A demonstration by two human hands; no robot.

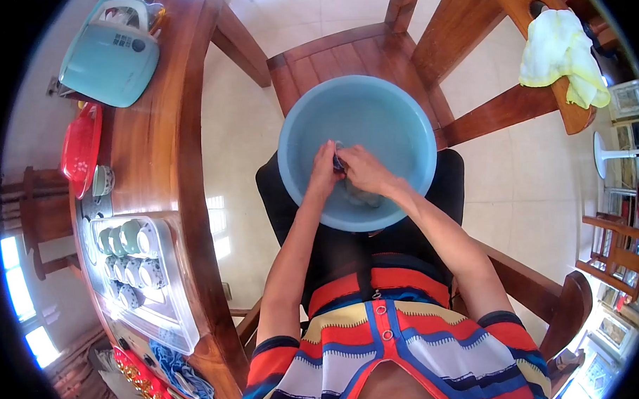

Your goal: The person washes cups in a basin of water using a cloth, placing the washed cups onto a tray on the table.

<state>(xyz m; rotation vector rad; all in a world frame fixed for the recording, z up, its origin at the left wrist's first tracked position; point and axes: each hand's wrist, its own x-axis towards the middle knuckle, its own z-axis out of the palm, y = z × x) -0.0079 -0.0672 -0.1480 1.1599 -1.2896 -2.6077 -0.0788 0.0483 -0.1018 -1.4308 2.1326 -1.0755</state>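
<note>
A light blue basin (286, 141) with water in it rests at the front of a wooden chair, close to my lap. Over the basin, my left hand (325, 165) is wrapped round a small dark blue and white patterned item (339, 156), perhaps a cup. My right hand (364, 171) touches the same item from the right, its fingers bent against it. The fingers cover most of the item. Below my right hand, a pale, blurred object (361, 196) lies in the water; I cannot tell what it is.
On the wooden table (145, 156) at left are a clear tray (170, 303) with several small cups (133, 271), a red dish (82, 148), a patterned cup (103, 180) and a light blue appliance (114, 59). A yellow-edged cloth (557, 50) hangs over the chair arm at upper right.
</note>
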